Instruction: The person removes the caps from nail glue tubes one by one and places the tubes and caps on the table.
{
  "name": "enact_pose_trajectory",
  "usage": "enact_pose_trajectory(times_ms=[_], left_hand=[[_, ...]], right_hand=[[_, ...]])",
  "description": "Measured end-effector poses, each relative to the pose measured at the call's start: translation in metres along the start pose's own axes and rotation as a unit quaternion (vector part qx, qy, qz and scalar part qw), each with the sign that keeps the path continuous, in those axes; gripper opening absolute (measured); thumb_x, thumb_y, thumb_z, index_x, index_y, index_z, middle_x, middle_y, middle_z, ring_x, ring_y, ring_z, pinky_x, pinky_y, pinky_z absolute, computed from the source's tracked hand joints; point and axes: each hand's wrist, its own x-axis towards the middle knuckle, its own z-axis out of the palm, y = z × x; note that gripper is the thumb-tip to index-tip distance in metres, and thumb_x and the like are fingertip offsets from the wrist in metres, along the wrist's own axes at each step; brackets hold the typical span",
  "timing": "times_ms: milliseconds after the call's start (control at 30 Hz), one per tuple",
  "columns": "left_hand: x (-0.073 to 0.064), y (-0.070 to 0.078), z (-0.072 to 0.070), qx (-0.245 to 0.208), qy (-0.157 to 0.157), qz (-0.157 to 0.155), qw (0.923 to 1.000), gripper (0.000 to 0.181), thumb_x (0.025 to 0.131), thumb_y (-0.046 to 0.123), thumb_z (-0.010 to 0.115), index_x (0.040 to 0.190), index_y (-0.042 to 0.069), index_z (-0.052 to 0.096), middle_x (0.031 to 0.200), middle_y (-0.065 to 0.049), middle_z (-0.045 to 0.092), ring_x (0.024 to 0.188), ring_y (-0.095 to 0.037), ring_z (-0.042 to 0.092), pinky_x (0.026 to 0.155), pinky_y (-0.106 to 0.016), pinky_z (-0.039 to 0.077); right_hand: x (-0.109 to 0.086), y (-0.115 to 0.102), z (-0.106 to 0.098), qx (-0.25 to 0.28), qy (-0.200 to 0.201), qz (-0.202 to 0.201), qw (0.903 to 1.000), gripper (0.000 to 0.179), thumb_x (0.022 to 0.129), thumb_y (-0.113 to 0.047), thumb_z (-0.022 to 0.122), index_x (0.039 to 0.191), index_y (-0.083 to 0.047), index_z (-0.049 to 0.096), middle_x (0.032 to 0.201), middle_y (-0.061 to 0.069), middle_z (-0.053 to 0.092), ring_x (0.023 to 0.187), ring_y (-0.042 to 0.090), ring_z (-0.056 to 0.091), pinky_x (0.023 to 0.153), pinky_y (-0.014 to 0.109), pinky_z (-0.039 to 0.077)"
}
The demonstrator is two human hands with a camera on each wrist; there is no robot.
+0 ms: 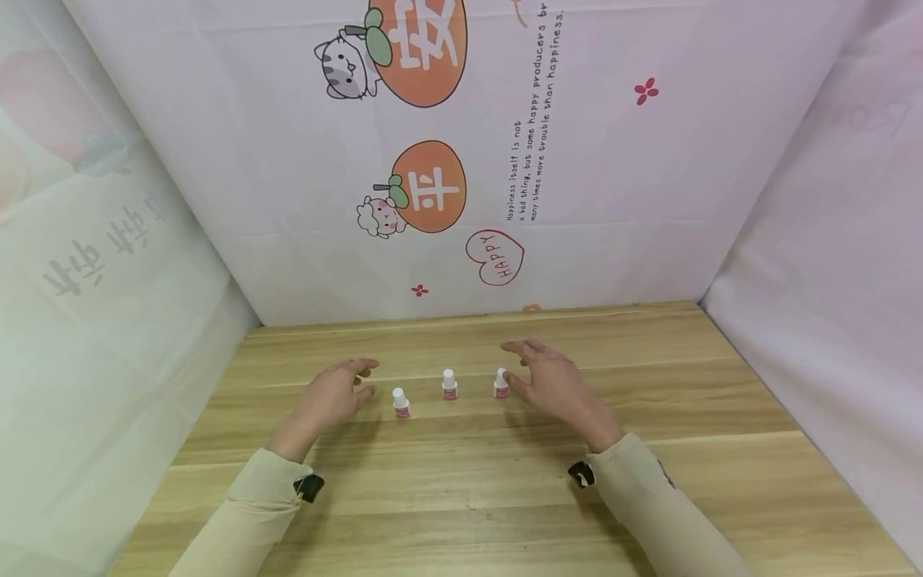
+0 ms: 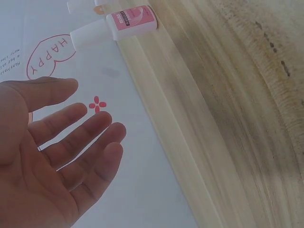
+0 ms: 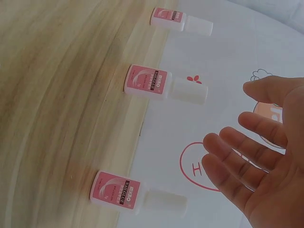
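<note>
Three small white nail glue bottles with pink labels and white caps stand upright on the wooden table. The left bottle (image 1: 401, 404) sits a little nearer the front than the middle bottle (image 1: 450, 385) and the right bottle (image 1: 500, 386). To the left of the row, my left hand (image 1: 337, 394) hovers with relaxed, spread fingers and nothing in it; its palm (image 2: 38, 180) shows in the left wrist view. My right hand (image 1: 558, 385) is beside the right bottle, its thumb overlapping that bottle in the head view. In the right wrist view its loosely bent fingers (image 3: 237, 161) hold nothing.
The wooden tabletop (image 1: 461, 489) ends at a printed white cloth (image 1: 591, 224) behind it. White cloth walls stand on the left (image 1: 108, 320) and right (image 1: 815, 280). Dark bands (image 1: 308, 487) are at both wrists, below beige sleeves.
</note>
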Motion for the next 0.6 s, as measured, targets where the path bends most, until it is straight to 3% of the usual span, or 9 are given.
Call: enact_pose_trajectory(times_ms=[600], left_hand=[[0.0021, -0.0013, 0.0051, -0.008, -0.011, 0.005, 0.9999, 0.041, 0.094, 0.017, 0.069, 0.133, 0.009, 0.061, 0.119, -0.011, 0.07, 0.102, -0.026, 0.068, 0.084, -0.044, 0.059]], right_hand=[[-0.0008, -0.0046, 0.0043, -0.007, 0.008, -0.013, 0.9999, 0.049, 0.093, -0.037, 0.068, 0.138, -0.019, 0.058, 0.13, 0.009, 0.065, 0.097, 0.021, 0.071, 0.081, 0.047, 0.058]])
